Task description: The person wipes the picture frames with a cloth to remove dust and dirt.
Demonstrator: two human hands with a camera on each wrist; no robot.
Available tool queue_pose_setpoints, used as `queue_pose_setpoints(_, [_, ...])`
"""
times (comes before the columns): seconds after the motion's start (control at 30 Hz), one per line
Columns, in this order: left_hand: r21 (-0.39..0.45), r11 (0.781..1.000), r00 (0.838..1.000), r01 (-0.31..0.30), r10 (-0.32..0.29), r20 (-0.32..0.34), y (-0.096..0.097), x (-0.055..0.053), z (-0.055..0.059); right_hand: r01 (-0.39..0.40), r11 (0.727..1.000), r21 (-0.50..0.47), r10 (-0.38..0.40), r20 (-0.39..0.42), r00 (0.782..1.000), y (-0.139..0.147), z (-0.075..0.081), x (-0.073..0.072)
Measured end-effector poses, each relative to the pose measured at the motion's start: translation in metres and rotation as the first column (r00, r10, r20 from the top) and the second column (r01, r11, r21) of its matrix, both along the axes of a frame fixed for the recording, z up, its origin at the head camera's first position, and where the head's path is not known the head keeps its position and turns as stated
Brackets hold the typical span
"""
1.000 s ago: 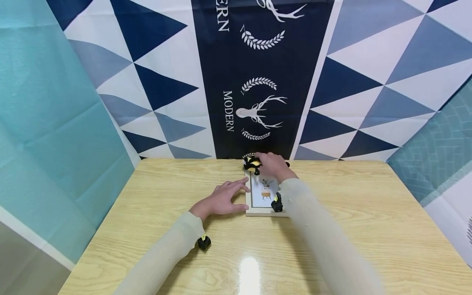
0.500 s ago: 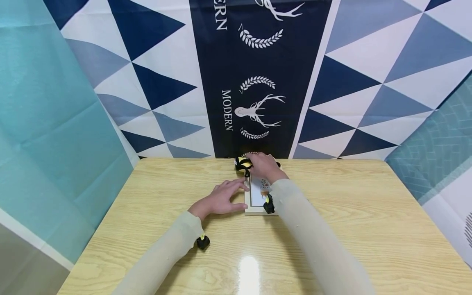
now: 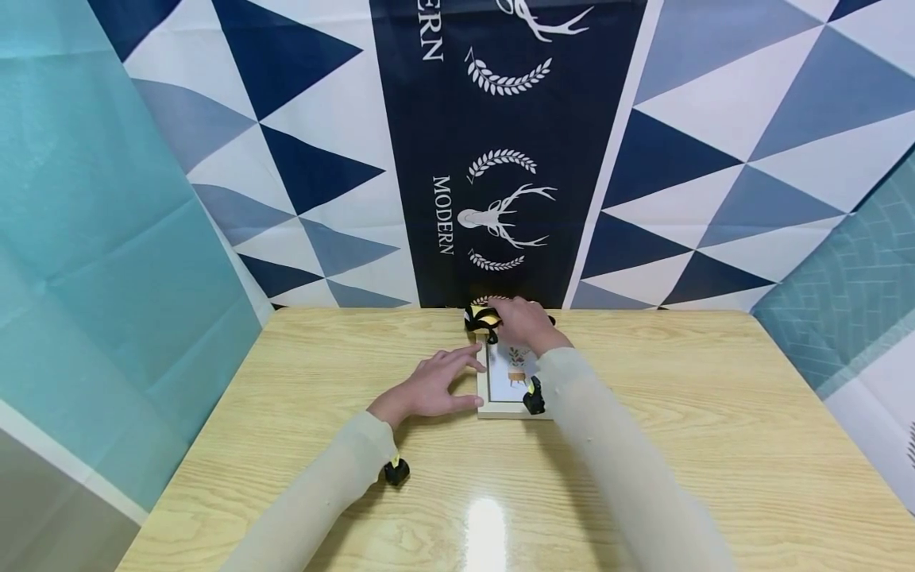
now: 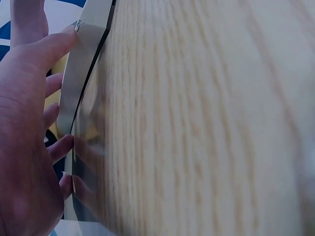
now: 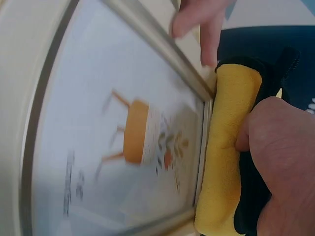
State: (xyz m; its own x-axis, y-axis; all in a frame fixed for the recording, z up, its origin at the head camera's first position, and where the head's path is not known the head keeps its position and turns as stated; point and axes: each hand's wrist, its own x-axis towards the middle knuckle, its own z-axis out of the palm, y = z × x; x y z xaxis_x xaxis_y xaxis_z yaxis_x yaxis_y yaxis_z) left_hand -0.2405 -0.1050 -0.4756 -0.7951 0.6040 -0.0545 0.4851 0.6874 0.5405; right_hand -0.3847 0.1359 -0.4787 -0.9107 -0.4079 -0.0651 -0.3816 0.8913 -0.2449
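Observation:
A pale picture frame (image 3: 482,391) lies face up on the table in the head view. Behind its glass is a print (image 5: 135,132) of a plant in an orange pot on legs. My left hand (image 3: 432,387) steadies the frame's left side, its spread fingertips and thumb touching the edge. At the far end, my right hand (image 3: 525,324) grips a folded yellow-and-black cloth (image 3: 482,320) against the frame. In the right wrist view the cloth's yellow roll lies along the frame's far border, with the thumb pressed into it. My right arm covers the frame's right side.
The wood-grain table (image 3: 343,349) extends to both sides of the frame. Right behind it stands a patterned wall hanging (image 3: 493,159), close to the cloth. Small black devices (image 3: 396,471) sit at both wrists.
My right hand slides with the cloth to the left along the frame's far end, then partway back to the right. My left hand and the frame stay in place.

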Motion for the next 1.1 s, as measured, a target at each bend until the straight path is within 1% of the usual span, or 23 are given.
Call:
queue_pose_setpoints(0.1, [0.003, 1.0, 1.0, -0.001, 0.001, 0.0, 0.0, 0.0, 0.0, 0.012, 1.0, -0.011, -0.012, 0.001, 1.0, 0.01, 0.009, 0.009])
queue_pose_setpoints(0.23, [0.006, 1.0, 1.0, 0.0, 0.0, -0.001, 0.0, -0.001, -0.001, 0.014, 1.0, 0.011, -0.014, -0.003, 1.0, 0.021, 0.033, 0.029])
queue_pose_setpoints(0.37, [0.009, 1.0, 1.0, -0.001, 0.001, 0.0, 0.0, -0.001, -0.001, 0.02, 1.0, 0.001, -0.02, -0.012, 1.0, 0.035, 0.041, 0.038])
queue_pose_setpoints(0.4, [0.009, 1.0, 1.0, 0.0, 0.0, 0.001, 0.0, -0.001, -0.001, 0.029, 1.0, -0.008, -0.029, 0.001, 1.0, 0.038, 0.045, 0.043])
queue_pose_setpoints(0.47, [0.008, 1.0, 1.0, -0.001, 0.001, 0.002, 0.0, -0.001, -0.001, 0.029, 0.999, -0.018, -0.029, -0.001, 1.0, 0.044, 0.045, 0.044])
queue_pose_setpoints(0.5, [0.006, 1.0, 1.0, 0.0, 0.0, 0.004, 0.0, 0.0, -0.001, 0.018, 1.0, -0.024, -0.018, -0.015, 1.0, 0.049, 0.042, 0.042])
queue_pose_setpoints(0.57, [0.001, 1.0, 1.0, 0.0, 0.0, 0.006, 0.0, 0.0, -0.001, 0.01, 0.999, -0.033, -0.011, -0.02, 1.0, 0.053, 0.042, 0.041])
queue_pose_setpoints(0.7, [0.0, 1.0, 1.0, -0.003, 0.003, 0.011, 0.001, 0.0, -0.002, 0.001, 0.999, -0.051, -0.002, -0.023, 1.0, 0.055, 0.043, 0.041])
queue_pose_setpoints(0.73, [0.0, 1.0, 1.0, -0.003, 0.003, 0.012, 0.001, -0.001, -0.002, 0.01, 0.998, -0.056, -0.01, -0.015, 1.0, 0.053, 0.046, 0.043])
queue_pose_setpoints(0.77, [-0.001, 1.0, 1.0, -0.004, 0.004, 0.015, 0.001, -0.001, -0.003, -0.004, 0.998, -0.065, 0.003, -0.024, 1.0, 0.057, 0.038, 0.034])
queue_pose_setpoints(0.8, [0.0, 1.0, 1.0, -0.004, 0.004, 0.019, 0.001, -0.001, -0.003, -0.01, 0.998, -0.067, 0.008, -0.026, 1.0, 0.058, 0.038, 0.031])
queue_pose_setpoints(0.87, [0.002, 1.0, 1.0, -0.003, 0.003, 0.022, 0.001, -0.001, -0.003, -0.034, 0.996, -0.077, 0.029, -0.058, 0.998, 0.067, 0.029, 0.019])
queue_pose_setpoints(0.93, [0.006, 1.0, 1.0, -0.001, 0.001, 0.024, 0.0, -0.001, -0.003, -0.043, 0.995, -0.089, 0.037, -0.073, 0.997, 0.073, 0.031, 0.017])
queue_pose_setpoints(0.97, [0.005, 1.0, 1.0, 0.0, 0.0, 0.022, 0.0, -0.001, -0.004, -0.046, 0.994, -0.096, 0.038, -0.078, 0.996, 0.076, 0.033, 0.017])
queue_pose_setpoints(1.0, [0.007, 1.0, 1.0, -0.001, 0.0, 0.019, 0.0, -0.001, -0.004, -0.036, 0.995, -0.098, 0.029, -0.08, 0.996, 0.075, 0.044, 0.026])
queue_pose_setpoints(1.03, [0.008, 1.0, 1.0, -0.001, 0.001, 0.017, 0.0, -0.001, -0.004, -0.035, 0.994, -0.104, 0.026, -0.088, 0.996, 0.078, 0.046, 0.029])
queue_pose_setpoints(1.1, [0.009, 1.0, 1.0, -0.002, 0.002, 0.013, -0.001, -0.001, -0.004, -0.023, 0.994, -0.108, 0.014, -0.084, 0.996, 0.08, 0.061, 0.041])
